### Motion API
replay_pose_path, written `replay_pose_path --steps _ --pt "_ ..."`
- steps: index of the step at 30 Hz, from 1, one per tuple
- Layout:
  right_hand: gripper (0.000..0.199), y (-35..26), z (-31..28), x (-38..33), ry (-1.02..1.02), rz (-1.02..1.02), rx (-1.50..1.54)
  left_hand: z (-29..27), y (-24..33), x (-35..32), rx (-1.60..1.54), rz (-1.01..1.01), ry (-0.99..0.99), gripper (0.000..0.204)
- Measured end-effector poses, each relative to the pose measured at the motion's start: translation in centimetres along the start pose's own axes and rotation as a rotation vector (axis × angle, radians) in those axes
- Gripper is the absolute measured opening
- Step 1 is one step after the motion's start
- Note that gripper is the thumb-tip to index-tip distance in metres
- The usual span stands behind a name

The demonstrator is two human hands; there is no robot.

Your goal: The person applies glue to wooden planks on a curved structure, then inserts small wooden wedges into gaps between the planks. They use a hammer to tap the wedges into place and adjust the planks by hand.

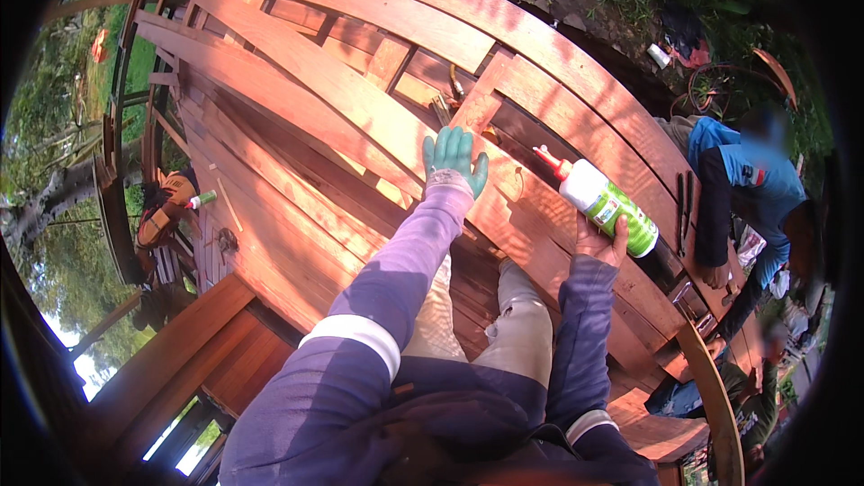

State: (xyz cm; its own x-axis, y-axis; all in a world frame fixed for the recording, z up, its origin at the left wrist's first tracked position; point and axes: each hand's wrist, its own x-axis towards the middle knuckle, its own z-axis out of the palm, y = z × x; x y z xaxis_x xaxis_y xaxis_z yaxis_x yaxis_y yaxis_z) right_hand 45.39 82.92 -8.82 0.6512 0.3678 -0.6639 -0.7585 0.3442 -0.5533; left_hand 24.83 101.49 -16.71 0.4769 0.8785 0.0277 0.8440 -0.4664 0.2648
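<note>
Green-gloved, our left hand [456, 160] lies spread on the reddish plank [360, 108]; right of it, our right hand [601, 243] grips the white-and-green bottle [614, 207]. We seem to be gluing; the next move likely calls for lowering the red nozzle [550, 161].

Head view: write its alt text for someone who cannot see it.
A person's right hand holds a white-and-green bottle with a red cap, while the green-gloved left hand is spread over a reddish wooden board. Other people appear at both sides.

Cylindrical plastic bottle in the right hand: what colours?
White-and-green bottle, red nozzle; best seen in the head view.
</note>
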Motion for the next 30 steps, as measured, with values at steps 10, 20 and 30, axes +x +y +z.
replay_pose_path --steps 10,20,30 --pt "0.048 7.8 11.0 -0.9 0.066 -0.126 -0.407 -4.8 -17.8 13.1 0.098 0.086 0.052 0.042" --pt "0.054 12.9 13.7 0.9 0.125 -0.397 -0.651 -5.4 -18.5 14.2 0.080 0.107 -0.071 0.032" --pt "0.056 12.8 16.6 0.1 0.159 -0.375 -0.626 -5.4 -18.7 14.1 0.087 0.075 -0.157 0.042"
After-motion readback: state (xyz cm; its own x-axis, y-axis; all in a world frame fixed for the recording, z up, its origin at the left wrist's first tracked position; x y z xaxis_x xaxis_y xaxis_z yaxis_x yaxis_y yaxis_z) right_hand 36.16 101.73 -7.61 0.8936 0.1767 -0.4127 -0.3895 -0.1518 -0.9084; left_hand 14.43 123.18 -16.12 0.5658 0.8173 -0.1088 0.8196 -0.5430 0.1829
